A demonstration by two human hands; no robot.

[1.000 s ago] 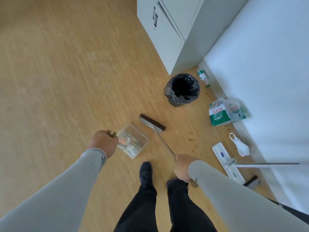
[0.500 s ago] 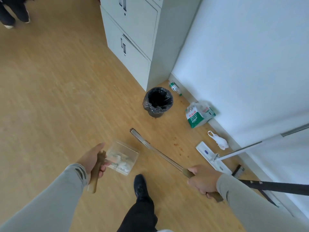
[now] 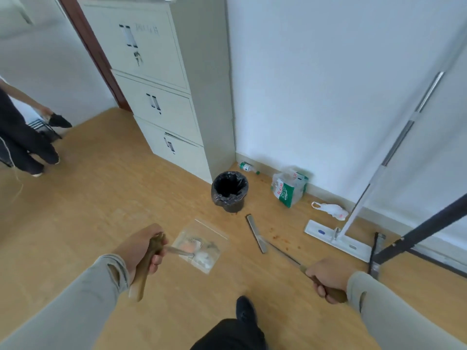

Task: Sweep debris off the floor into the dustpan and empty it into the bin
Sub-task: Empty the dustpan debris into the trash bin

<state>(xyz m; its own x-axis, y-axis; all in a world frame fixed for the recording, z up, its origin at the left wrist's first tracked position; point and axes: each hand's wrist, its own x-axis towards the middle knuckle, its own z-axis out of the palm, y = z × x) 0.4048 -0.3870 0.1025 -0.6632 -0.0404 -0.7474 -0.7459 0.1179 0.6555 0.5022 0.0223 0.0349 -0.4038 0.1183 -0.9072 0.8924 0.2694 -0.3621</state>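
Note:
My left hand (image 3: 141, 251) grips the wooden handle of a clear dustpan (image 3: 202, 245), held above the floor with white and pinkish debris inside. My right hand (image 3: 328, 277) grips the wooden end of the broom (image 3: 257, 234), whose head points toward the bin. The bin (image 3: 230, 192), lined with a black bag, stands on the floor beyond the dustpan, beside the cabinet. Small reddish-brown specks (image 3: 280, 238) dot the floor to the right of the broom head.
A grey filing cabinet (image 3: 161, 97) stands against the wall left of the bin. A bottle (image 3: 246, 167), a green-and-white bag (image 3: 288, 189), a white plastic bag (image 3: 329, 209) and a flat mop (image 3: 338, 239) lie along the wall. Another person (image 3: 22, 140) stands at far left. A dark pole (image 3: 417, 236) slants at right.
The view has tilted upward, so the cabinet and wall now fill more of it. The dustpan and broom have come closer to the bin. Both hands keep their grips.

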